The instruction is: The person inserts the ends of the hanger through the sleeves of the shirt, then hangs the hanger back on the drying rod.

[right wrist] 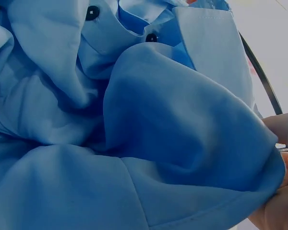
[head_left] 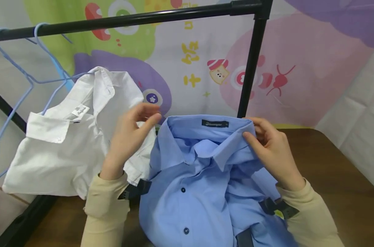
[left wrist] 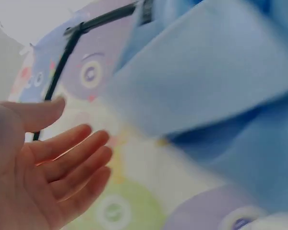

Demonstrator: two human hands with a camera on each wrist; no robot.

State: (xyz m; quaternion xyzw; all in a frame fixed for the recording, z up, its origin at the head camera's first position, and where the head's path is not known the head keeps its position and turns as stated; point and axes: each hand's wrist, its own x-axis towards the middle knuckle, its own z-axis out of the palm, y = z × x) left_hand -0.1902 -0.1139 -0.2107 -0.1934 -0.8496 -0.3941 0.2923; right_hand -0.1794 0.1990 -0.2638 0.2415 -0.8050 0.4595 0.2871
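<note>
A light blue button-up shirt (head_left: 202, 199) is held up with its collar spread and a dark label (head_left: 215, 124) showing inside the neck. My right hand (head_left: 271, 151) pinches the right side of the collar between thumb and fingers. In the right wrist view the shirt's folds fill most of the frame, with part of the right hand (right wrist: 283, 187) at the edge. To the left of the collar, my left hand (head_left: 128, 137) is slightly blurred and apart from the blue cloth. The left wrist view shows this hand (left wrist: 53, 177) with loosely bent fingers and nothing in them.
A white shirt (head_left: 60, 164) hangs on the left from a blue wire hanger (head_left: 55, 80). Another blue hanger (head_left: 12, 56) hangs beside it on the black rack bar (head_left: 128, 22). The rack's post (head_left: 251, 65) stands behind the blue shirt, over a brown table (head_left: 322, 161).
</note>
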